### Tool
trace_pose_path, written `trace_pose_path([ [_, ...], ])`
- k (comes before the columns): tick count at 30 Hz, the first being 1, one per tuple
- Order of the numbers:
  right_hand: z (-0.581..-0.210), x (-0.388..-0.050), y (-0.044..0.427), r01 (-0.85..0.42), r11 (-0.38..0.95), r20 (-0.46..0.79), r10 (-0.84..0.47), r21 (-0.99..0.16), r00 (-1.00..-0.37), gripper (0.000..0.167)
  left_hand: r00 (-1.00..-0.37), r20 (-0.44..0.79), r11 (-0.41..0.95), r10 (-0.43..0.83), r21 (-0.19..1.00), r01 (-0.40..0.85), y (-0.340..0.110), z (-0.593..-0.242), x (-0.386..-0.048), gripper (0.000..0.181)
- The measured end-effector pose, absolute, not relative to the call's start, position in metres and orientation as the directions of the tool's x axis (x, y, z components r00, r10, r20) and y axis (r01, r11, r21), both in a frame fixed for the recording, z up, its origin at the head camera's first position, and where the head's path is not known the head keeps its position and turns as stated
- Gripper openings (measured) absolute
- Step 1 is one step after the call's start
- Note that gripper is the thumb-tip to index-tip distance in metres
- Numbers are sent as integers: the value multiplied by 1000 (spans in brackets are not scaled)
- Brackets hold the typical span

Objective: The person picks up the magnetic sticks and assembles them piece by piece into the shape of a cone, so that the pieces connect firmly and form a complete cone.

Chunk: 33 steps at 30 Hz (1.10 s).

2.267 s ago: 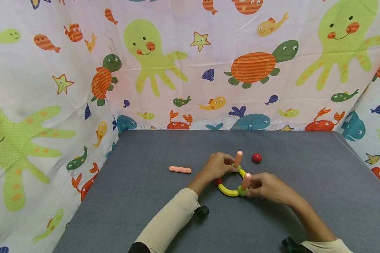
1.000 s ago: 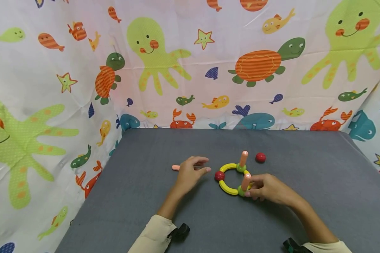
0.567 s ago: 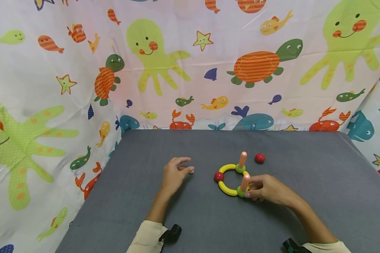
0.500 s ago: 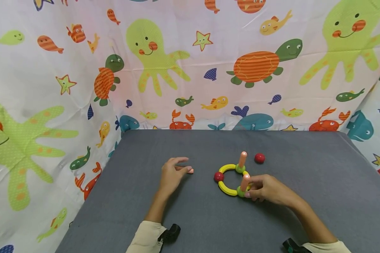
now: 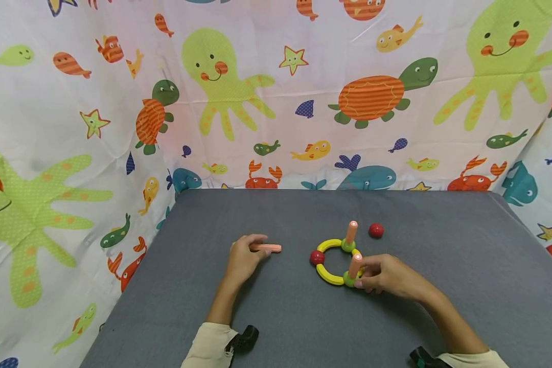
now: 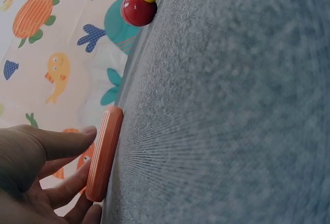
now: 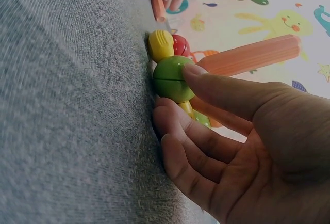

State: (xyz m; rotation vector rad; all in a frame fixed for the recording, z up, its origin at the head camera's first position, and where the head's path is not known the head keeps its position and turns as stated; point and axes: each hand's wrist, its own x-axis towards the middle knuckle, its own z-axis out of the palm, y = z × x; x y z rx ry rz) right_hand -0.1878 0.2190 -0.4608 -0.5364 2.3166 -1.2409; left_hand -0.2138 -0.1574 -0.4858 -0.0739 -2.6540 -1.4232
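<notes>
A ring of yellow curved sticks (image 5: 329, 276), a red ball (image 5: 317, 257) and green balls lies on the grey table. Two salmon sticks stand upright from its green balls, one of them at the far side (image 5: 351, 232). My right hand (image 5: 388, 276) pinches the near green ball (image 7: 172, 79) between thumb and fingers, below its upright stick (image 7: 252, 54). Left of the ring, a loose salmon stick (image 6: 105, 154) lies on the table. My left hand (image 5: 243, 259) is at its left end, fingers beside it and thumb a little apart from them.
A separate red ball (image 5: 376, 230) lies behind the ring, to the right. Behind the table's far edge hangs a curtain (image 5: 267, 30) printed with sea animals, which also runs down both sides.
My left hand has let go of the ring's far side and moved left to the loose stick, lowering its fingers around it. My right hand stays at the near green ball.
</notes>
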Motion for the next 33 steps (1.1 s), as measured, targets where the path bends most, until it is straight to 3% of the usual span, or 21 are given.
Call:
trace_pose_path([
  [15, -460, -187, 219, -135, 532, -207, -532, -836, -821, 26, -998, 63, 552, 16, 832, 62, -159, -486, -213, 33],
  [33, -462, -187, 219, -132, 525, -202, -531, -841, -823, 25, -992, 124, 569, 4, 816, 104, -139, -482, -215, 29],
])
